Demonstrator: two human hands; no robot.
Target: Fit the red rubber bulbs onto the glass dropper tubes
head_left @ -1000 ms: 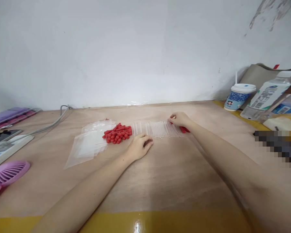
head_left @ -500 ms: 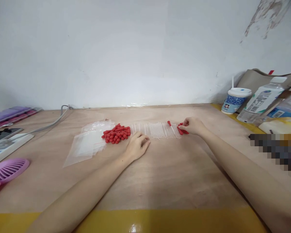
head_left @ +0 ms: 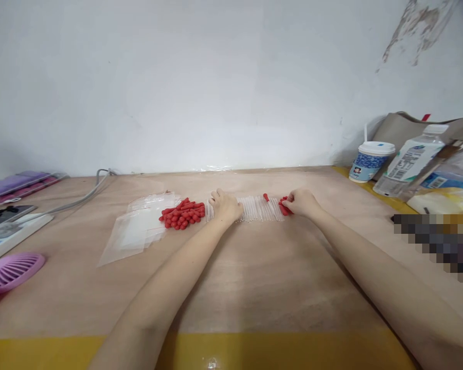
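A row of thin clear dropper tubes [head_left: 257, 209] lies side by side across the middle of the table. Over the left part of that row is my left hand [head_left: 226, 206], its fingers bent and the thumb held apart, with nothing visible in its grasp. My right hand [head_left: 304, 203] is at the row's right end, fingertips closed on a red rubber bulb in a small group of red bulbs [head_left: 283, 206]. One single red bulb [head_left: 266, 197] rests on the tubes' upper ends. A larger heap of red rubber bulbs [head_left: 182, 216] sits left of the tubes.
Clear zip bags [head_left: 139, 228] overlap left of the heap. At far left are a purple fan [head_left: 17, 270], a power strip [head_left: 27, 231] with a grey cable [head_left: 77, 199], and purple packs [head_left: 21, 184]. A paper cup [head_left: 370, 159] and plastic bottle [head_left: 411, 162] stand at right.
My left hand has moved forward and right, from the near edge of the tubes to over them. My right hand stays at the small group of red bulbs, and the view has shifted slightly.
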